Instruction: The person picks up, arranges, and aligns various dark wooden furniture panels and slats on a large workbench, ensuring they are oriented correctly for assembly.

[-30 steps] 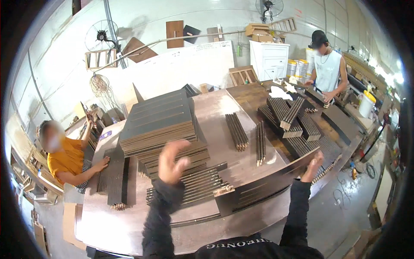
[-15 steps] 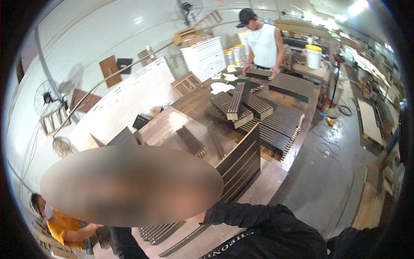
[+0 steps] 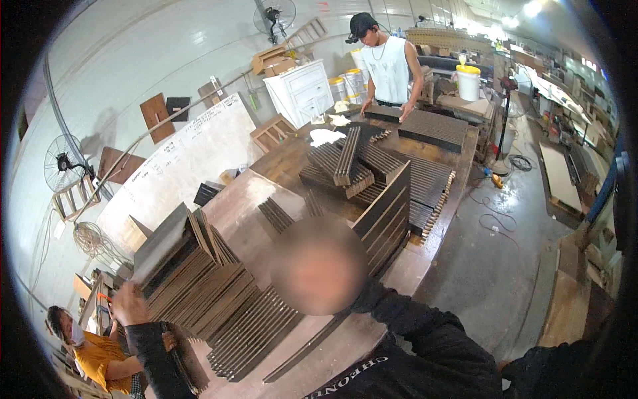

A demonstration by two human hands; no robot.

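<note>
On the pale tabletop [image 3: 246, 233], at left: one pile of dark-faced boards [image 3: 199, 292], its brown edges outward, several of the upper ones leaning out of line. In front of the pile: one row of dark strips [image 3: 252, 339], side by side; one loose strip [image 3: 302, 349] just beside it. Beyond: a small bundle of strips [image 3: 274, 214]. At right: one grooved board [image 3: 385, 229], standing on edge, apart from the pile.

Left hand [image 3: 129, 302]: raised at the pile's left end; fingers somewhat bent, whether touching a board or clear of it cannot be told. Right hand [image 3: 319, 266]: blurred over, near the grooved board; whether its fingers are apart or clamped on anything cannot be told.

State of the work, by judgement: one board out and upright, the greater number left in the pile; strips sorted into rows and bundles, none seen fitted to the upright board.

Farther off: crossed stacks of strips [image 3: 339, 166]; a co-worker in a white sleeveless shirt [image 3: 392, 66], both hands at a dark block [image 3: 383, 114]. Lower left: a co-worker in orange [image 3: 106, 359].
</note>
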